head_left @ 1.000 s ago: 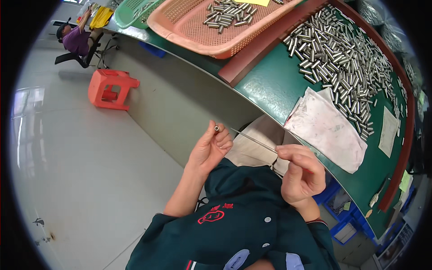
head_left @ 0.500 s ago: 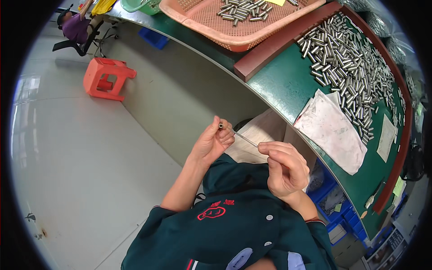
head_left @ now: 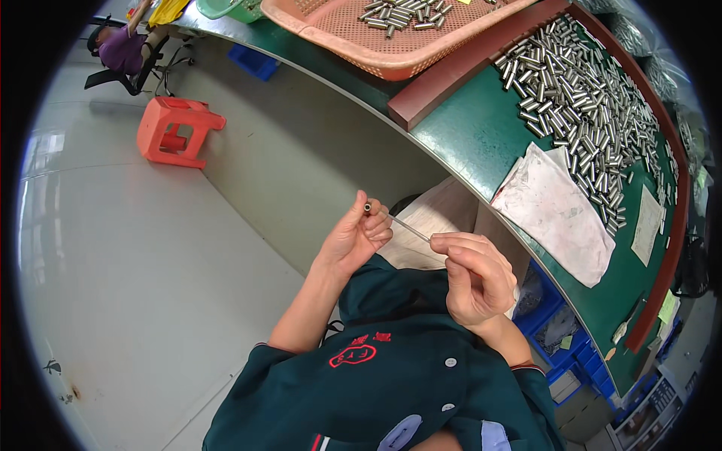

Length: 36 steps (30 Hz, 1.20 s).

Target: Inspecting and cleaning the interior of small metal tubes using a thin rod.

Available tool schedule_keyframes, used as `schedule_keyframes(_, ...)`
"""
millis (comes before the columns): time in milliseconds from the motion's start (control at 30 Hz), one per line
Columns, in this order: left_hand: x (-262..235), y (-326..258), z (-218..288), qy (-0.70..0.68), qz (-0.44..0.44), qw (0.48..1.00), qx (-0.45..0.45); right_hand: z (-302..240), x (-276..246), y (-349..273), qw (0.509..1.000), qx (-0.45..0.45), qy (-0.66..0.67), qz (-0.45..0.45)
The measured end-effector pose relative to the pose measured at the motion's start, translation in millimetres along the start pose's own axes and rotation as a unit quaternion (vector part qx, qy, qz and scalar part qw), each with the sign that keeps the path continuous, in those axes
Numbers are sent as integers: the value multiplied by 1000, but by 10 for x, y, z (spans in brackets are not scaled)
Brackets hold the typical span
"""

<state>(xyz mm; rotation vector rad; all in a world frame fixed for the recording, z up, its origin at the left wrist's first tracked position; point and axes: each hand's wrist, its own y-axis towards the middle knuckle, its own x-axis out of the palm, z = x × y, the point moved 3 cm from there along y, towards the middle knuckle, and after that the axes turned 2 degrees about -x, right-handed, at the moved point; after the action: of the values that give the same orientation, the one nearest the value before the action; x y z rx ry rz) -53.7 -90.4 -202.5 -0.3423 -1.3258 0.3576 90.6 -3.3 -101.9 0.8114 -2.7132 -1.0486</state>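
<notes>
My left hand (head_left: 355, 234) is closed around a small metal tube (head_left: 368, 207), whose round open end shows between thumb and forefinger. A thin metal rod (head_left: 410, 228) runs from beside the left fingers to my right hand (head_left: 479, 276), which pinches its other end between thumb and fingers. Whether the rod's far tip enters the tube is hidden by the left fingers. Both hands are held above my lap, off the table. To the right, a big heap of similar metal tubes (head_left: 594, 113) lies on the green tabletop (head_left: 459, 146).
A stained white cloth (head_left: 556, 214) and a paper slip (head_left: 647, 225) lie near the heap. Red-brown wooden rails (head_left: 451, 83) border the table. A pink basket (head_left: 383, 64) holds more tubes. Blue bins (head_left: 560, 331) stand below; a red stool (head_left: 177, 131) and a seated person (head_left: 124, 49) are at far left.
The hands, tube and rod keep nearly the same pose. The whole view has shifted very slightly.
</notes>
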Motion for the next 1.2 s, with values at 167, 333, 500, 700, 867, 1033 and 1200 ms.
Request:
schedule_keyframes(167,4,9,-20,4,0,1000,-8,4,-3,-2,1000,-4,-1,2)
schedule_keyframes(333,-1,13,-39,-8,-3,1000,-17,3,-4,-13,1000,-2,0,8)
schedule_keyframes(500,-12,8,-56,-19,-15,999,-26,-8,8,-7,1000,1,0,4)
schedule_keyframes(700,-2,19,-66,-18,-17,999,-28,-5,24,-9,1000,0,-4,-11)
schedule_keyframes(867,-50,27,-48,19,-6,1000,-4,-19,28,-3,1000,-3,-10,-19)
schedule_keyframes(1033,140,-67,96,275,135,939,158,-8,-111,-20,999,-2,-6,54)
schedule_keyframes(1200,227,-119,161,450,147,837,275,-33,-166,-24,998,1,-11,55)
